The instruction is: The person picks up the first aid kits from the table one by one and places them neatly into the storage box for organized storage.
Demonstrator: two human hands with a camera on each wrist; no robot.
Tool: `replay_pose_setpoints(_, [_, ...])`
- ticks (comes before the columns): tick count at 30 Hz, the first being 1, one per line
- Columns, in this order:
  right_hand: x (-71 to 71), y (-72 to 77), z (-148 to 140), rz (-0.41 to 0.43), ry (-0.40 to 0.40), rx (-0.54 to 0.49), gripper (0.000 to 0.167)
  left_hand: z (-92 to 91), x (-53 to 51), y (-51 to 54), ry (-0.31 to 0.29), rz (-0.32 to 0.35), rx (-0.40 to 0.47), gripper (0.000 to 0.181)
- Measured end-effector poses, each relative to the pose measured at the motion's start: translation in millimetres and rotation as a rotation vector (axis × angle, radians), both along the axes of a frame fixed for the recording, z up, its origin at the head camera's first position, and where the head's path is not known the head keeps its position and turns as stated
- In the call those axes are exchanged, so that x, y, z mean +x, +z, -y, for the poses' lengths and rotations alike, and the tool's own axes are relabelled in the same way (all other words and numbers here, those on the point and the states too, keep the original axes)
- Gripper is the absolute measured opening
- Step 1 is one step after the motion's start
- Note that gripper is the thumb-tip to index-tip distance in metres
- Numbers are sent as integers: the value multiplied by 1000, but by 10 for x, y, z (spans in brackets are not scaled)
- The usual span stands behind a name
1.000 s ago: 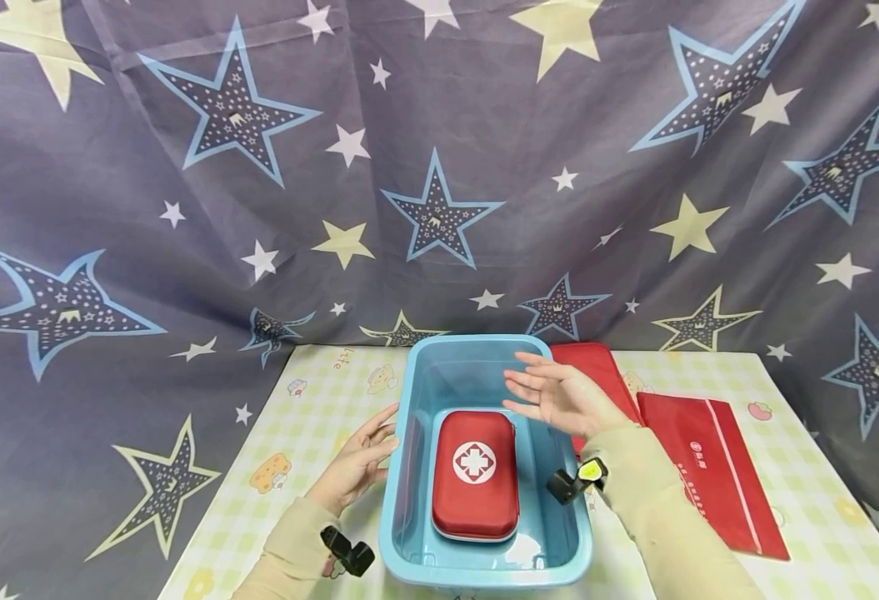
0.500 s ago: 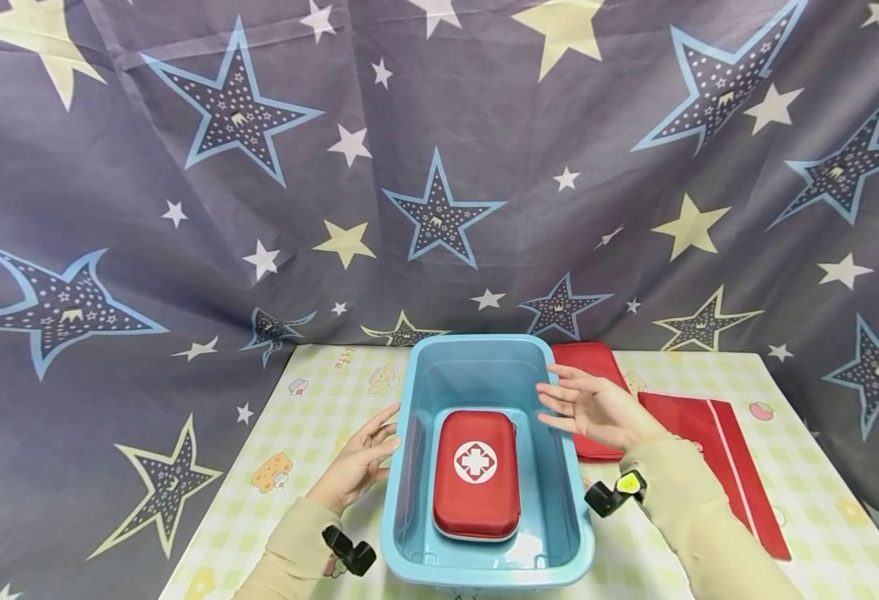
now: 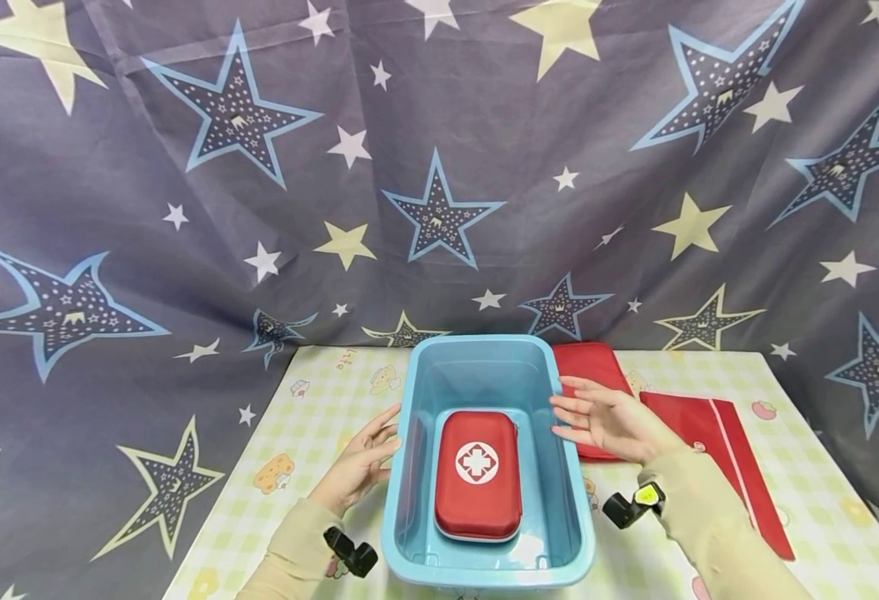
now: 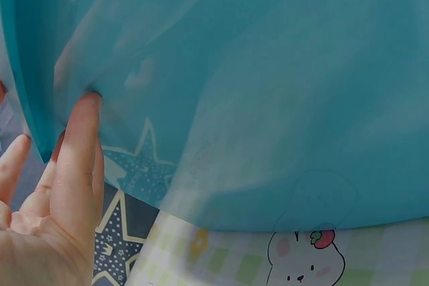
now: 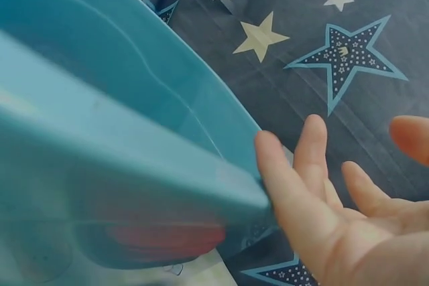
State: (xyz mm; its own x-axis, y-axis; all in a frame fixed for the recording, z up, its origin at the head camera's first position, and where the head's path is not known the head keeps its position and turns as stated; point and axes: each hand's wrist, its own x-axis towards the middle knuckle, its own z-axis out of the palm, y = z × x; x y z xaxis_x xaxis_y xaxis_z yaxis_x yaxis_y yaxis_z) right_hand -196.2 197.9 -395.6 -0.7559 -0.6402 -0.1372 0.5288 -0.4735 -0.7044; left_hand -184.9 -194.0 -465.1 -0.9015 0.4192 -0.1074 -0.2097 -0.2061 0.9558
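The blue plastic bin [image 3: 487, 576] stands on the worktop [image 3: 312, 417] between the hands, its long axis running away from the person. Inside, a red first-aid case [image 3: 478, 508] lies flat on the bin's floor, white cross emblem up, its long axis roughly matching the bin's. The left hand [image 3: 360, 463] is at the bin's left side, fingers nearly straight and apart, a fingertip touching the outer wall. The right hand [image 3: 619, 423] is at the bin's right rim, fingers extended and spread, holding nothing; whether a fingertip touches, I cannot tell. So the left looks the nearer hand to the bin. Right of the bin lies a red pouch with a white stripe [image 3: 705, 423].
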Motion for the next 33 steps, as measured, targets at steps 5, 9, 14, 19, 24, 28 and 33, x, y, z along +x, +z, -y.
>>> replay_pose_setpoints(5, [18,-62,-82,21,17,-31,37,9,5,-20,-5,-11,1,64])
replay_pose_setpoints(9, [31,-111,-172,38,36,-77,39,11,10,-23,-14,-22,5,63])
replay_pose_setpoints(14, [20,-144,-283,23,55,-128,44,3,11,-11,-11,-17,4,62])
replay_pose_setpoints(19, [9,-137,-384,32,49,-137,46,-1,4,-8,-9,-24,4,62])
replay_pose_setpoints(24, [14,-133,-505,63,-4,-104,43,-3,4,-7,-12,-24,14,62])
replay_pose_setpoints(28, [2,-153,-624,70,-20,-120,40,-1,7,-11,-5,-19,17,62])
replay_pose_setpoints(33, [-31,-210,-785,95,-12,-141,44,3,10,-21,-1,-19,11,62])
